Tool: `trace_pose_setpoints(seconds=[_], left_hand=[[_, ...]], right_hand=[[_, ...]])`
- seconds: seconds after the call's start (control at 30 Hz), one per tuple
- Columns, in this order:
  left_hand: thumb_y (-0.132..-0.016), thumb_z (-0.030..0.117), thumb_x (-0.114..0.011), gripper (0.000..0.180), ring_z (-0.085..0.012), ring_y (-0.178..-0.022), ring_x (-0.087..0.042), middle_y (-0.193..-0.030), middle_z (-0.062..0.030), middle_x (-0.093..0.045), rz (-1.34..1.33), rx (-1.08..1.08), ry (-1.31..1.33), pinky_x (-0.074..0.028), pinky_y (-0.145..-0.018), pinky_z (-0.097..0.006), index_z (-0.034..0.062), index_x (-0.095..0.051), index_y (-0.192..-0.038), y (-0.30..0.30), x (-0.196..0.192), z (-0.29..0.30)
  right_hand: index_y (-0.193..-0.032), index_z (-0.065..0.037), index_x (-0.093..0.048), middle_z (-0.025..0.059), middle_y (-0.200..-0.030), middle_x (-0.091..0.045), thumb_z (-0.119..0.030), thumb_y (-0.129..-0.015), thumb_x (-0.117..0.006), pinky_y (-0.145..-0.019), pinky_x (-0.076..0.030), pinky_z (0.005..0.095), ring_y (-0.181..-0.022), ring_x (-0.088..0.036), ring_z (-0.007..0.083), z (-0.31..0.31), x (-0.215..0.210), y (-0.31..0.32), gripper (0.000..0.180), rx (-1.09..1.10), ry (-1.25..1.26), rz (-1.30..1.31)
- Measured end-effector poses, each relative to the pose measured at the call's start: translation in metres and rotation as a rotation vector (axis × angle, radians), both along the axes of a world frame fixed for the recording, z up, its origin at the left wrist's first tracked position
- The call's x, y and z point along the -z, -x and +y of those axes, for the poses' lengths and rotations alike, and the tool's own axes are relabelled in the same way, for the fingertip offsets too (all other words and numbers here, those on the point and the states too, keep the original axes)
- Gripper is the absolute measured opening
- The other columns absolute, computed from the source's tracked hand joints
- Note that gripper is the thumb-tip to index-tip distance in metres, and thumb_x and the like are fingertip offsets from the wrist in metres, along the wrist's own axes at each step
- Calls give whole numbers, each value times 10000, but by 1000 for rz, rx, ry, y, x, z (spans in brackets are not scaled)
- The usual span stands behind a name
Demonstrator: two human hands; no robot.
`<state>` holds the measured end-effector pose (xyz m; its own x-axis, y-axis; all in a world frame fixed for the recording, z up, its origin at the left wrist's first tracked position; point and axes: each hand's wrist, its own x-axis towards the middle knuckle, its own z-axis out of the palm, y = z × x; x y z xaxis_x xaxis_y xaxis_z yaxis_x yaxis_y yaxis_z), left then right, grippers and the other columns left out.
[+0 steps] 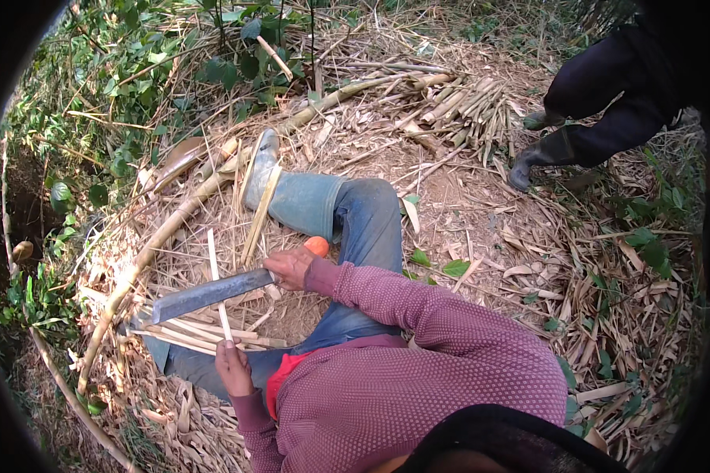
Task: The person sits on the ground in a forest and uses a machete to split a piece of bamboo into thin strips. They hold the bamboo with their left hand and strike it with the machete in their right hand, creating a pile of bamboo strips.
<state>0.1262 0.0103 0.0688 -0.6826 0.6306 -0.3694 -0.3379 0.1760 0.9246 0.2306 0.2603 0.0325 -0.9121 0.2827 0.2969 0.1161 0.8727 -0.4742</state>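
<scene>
My right hand is closed round the orange handle of a machete, whose broad grey blade points left. In front of my lap, my left hand pinches the lower end of a thin pale bamboo strip. Strip and blade cross each other; whether the edge bites into the strip I cannot tell. Beneath them, several split bamboo strips lie across my lower left leg. A wider bamboo slat leans along my right rubber boot.
Long bamboo poles curve along the left. Cut bamboo pieces are heaped at the far side. Another person's dark trouser legs and boots stand at the upper right. Green plants grow at the far left; dry sheaths litter the right.
</scene>
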Motion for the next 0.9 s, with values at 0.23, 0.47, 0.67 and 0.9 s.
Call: trace_pose_setpoints(seconds=[0.23, 0.47, 0.67, 0.9], left_hand=[[-939, 289, -455, 236, -2, -385, -235, -499, 68, -309, -197, -19, -21, -159, -345, -178, 70, -500, -862, -15, -7, -16], [-915, 241, -518, 201, -1, -397, -263, -523, 80, -346, -278, -43, -73, -172, -353, -179, 42, -514, -947, -13, -24, -39], [-925, 256, -477, 235, -24, -381, -284, -542, 53, -370, -203, -125, -109, -240, -348, -173, 29, -537, -907, 7, -8, -20], [-966, 303, -345, 356, -36, -406, -274, -542, 49, -332, -122, -85, -103, -253, -365, -178, 6, -542, -967, 8, -18, -9]], right_hand=[[-871, -104, -488, 90, -740, -570, -140, -666, -589, -586, -471, 442, -702, -608, 306, 29, 22, 11, 232, 206, 54, -220], [-946, -69, -627, 205, -769, -628, -331, -692, -670, -677, -501, 436, -754, -616, 371, 58, 43, 6, 367, 582, 128, -145], [-895, -65, -621, 192, -713, -613, -301, -710, -654, -630, -470, 416, -711, -604, 369, 25, 15, 17, 302, 352, 273, -107], [-882, -99, -572, 121, -745, -606, -238, -715, -654, -598, -478, 410, -683, -608, 323, 0, 0, 12, 232, 121, 88, -15]])
